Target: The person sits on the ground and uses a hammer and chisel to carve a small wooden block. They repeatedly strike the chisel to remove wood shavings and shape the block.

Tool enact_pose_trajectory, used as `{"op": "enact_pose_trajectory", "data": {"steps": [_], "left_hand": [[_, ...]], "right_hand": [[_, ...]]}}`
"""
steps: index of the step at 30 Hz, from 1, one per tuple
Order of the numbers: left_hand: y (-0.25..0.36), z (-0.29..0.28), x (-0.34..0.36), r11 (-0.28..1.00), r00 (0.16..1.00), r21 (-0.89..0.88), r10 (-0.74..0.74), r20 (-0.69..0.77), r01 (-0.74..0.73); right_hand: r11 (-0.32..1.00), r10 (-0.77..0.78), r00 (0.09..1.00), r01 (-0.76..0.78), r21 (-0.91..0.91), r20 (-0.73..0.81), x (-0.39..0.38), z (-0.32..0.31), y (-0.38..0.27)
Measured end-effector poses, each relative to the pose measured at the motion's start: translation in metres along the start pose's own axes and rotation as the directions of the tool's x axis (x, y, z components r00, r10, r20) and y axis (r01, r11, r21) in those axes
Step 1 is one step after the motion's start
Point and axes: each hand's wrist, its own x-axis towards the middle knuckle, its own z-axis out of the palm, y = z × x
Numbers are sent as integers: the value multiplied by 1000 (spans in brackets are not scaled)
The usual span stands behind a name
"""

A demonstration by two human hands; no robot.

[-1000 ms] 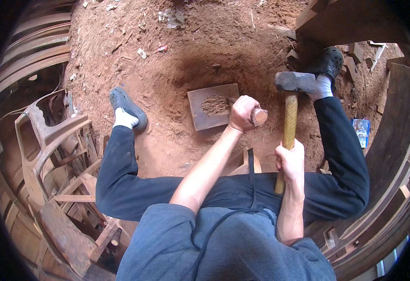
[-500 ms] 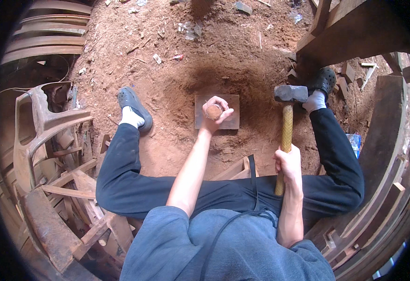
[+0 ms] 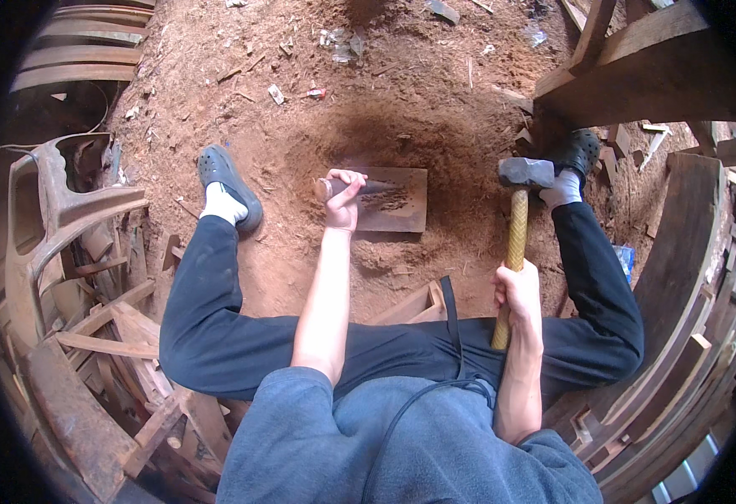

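My left hand (image 3: 343,202) is closed round a chisel-like tool (image 3: 327,190) with a round wooden handle, held over a square board (image 3: 406,217) on the dirt between my feet. The tool lies slanted, its darker end pointing right across the board's rough, chewed-up middle. My right hand (image 3: 515,290) grips the lower part of the yellow handle of a sledgehammer (image 3: 526,172), whose grey metal head is up by my right foot.
Stacked timber and carved chair parts (image 3: 40,235) crowd my left. Long planks (image 3: 670,252) line my right, with a thick wooden piece (image 3: 637,76) above my right foot. Shavings and scraps (image 3: 339,46) litter the dirt; a blue packet (image 3: 622,262) lies by my right leg.
My left hand has moved leftward with the tool, whose round end has turned from facing up to pointing left. The hammer has stayed nearly where it was.
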Motion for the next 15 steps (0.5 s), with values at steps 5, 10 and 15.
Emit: {"op": "enact_pose_trajectory", "data": {"steps": [5,10,15], "left_hand": [[1,-9,2,997,998,-69,-23,-55,19],[9,7,1,998,995,24,-49,-81,51],[16,56,-3,888,996,458,-64,57,31]], "right_hand": [[999,-15,1000,16,-39,26,-1,3,2],[998,-52,998,54,-42,41,-5,4,4],[995,-93,994,95,-43,57,-11,4,6]]}}
